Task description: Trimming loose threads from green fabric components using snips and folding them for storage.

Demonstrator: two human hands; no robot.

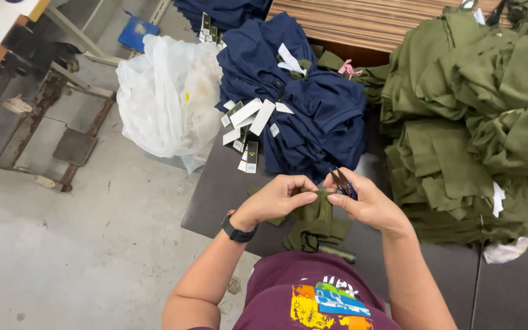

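My left hand (278, 198) and my right hand (362, 201) meet over an olive-green garment (316, 226) that hangs down onto the dark table (215, 195). Both pinch the cloth's top edge between thumb and forefinger. A small pair of thread snips (341, 181) also sits in my right hand, blades pointing up and away. On my left wrist is a black watch (238, 233).
A heap of navy garments with white and black tags (300, 104) lies straight ahead. Stacks of olive-green garments (472, 128) fill the right side. A white plastic bag (166, 98) stands left of the table. A metal machine frame (50, 122) stands on the concrete floor at left.
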